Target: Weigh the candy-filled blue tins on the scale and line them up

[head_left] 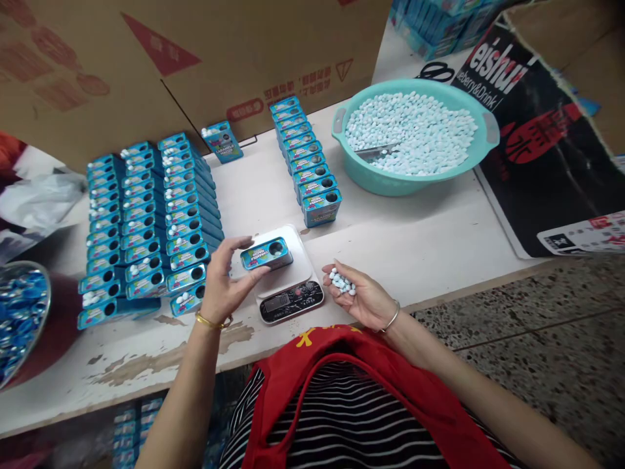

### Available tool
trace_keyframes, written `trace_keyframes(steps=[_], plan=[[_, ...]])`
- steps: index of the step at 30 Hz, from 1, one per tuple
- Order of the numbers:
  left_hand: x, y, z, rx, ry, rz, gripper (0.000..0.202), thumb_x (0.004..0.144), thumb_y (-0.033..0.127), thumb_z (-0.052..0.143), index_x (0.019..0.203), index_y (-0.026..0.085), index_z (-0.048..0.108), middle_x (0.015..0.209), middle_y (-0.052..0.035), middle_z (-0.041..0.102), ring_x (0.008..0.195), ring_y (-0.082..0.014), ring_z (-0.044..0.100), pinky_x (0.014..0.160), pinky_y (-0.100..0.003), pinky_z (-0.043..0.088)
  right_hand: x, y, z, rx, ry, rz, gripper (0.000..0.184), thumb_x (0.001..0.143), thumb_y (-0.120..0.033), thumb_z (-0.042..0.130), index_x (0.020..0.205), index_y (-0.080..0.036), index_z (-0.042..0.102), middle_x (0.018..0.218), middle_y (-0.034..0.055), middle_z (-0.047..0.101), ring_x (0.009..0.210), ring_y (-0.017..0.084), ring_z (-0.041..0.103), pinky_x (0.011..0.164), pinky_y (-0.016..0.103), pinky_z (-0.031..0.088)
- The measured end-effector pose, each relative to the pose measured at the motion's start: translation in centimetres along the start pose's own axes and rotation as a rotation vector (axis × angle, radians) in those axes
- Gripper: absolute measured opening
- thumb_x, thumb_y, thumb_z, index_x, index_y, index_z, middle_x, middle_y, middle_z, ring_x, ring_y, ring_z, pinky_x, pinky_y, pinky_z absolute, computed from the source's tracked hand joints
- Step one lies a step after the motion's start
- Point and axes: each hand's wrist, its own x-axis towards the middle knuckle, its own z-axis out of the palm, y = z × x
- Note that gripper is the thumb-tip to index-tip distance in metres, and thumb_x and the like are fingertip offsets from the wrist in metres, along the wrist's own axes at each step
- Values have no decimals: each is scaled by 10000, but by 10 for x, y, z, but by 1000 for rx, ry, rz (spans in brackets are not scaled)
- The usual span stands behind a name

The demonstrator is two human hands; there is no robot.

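My left hand (223, 283) grips a small blue candy tin (266, 253) that rests on a white digital scale (290, 293); the tin's round hole faces up. My right hand (359, 296) is cupped palm up just right of the scale, holding several pale blue candies (341, 282). A teal basin (415, 179) full of the same candies, with a metal scoop (375, 153) in it, stands at the far right of the table.
Rows of blue tins (146, 221) fill the table's left; another row (305, 156) runs behind the scale, and one tin (223, 140) leans on a cardboard box (195, 58). A metal bowl (19, 319) of blue pieces sits far left. Scissors (437, 70) lie behind the basin.
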Motion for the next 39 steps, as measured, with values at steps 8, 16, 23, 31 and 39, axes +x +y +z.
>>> trace_keyframes(steps=[8, 16, 23, 31, 39], plan=[[-5, 3, -30, -26, 198, -39, 220, 849, 322, 590, 1045, 222, 603, 946, -21, 610, 873, -152, 580, 814, -328, 478, -9, 7, -14, -30, 46, -23, 235, 749, -329, 720, 844, -129, 644, 718, 29, 607, 527, 42, 472, 369, 113, 305], [-1, 2, -27, 28, 130, 13, 163, 841, 287, 607, 984, 210, 614, 913, -15, 629, 821, -134, 577, 743, -289, 473, -15, 12, -19, -24, 81, -37, 221, 754, -311, 706, 851, -118, 659, 728, 41, 629, 526, 48, 494, 376, 121, 320], [7, 7, -21, 88, 7, 57, 238, 832, 347, 616, 1021, 203, 600, 942, -30, 626, 836, -153, 578, 726, -293, 466, -15, 13, -15, -54, 66, -17, 279, 717, -357, 739, 851, -130, 646, 723, 26, 620, 523, 45, 496, 385, 129, 306], [9, 8, -16, 116, -47, 98, 313, 825, 409, 622, 1047, 191, 587, 979, -64, 615, 898, -177, 573, 787, -324, 480, -7, -4, 30, -229, -111, -54, 275, 743, -378, 717, 845, -133, 643, 613, -41, 516, 416, 1, 318, 369, 184, 126], [3, 7, -21, 107, -32, 94, 337, 811, 392, 644, 1075, 193, 577, 978, -54, 601, 908, -178, 568, 807, -319, 471, 17, -24, 82, -450, -204, -228, 218, 771, -359, 682, 793, -145, 650, 549, -50, 508, 376, 6, 311, 376, 213, 109]])
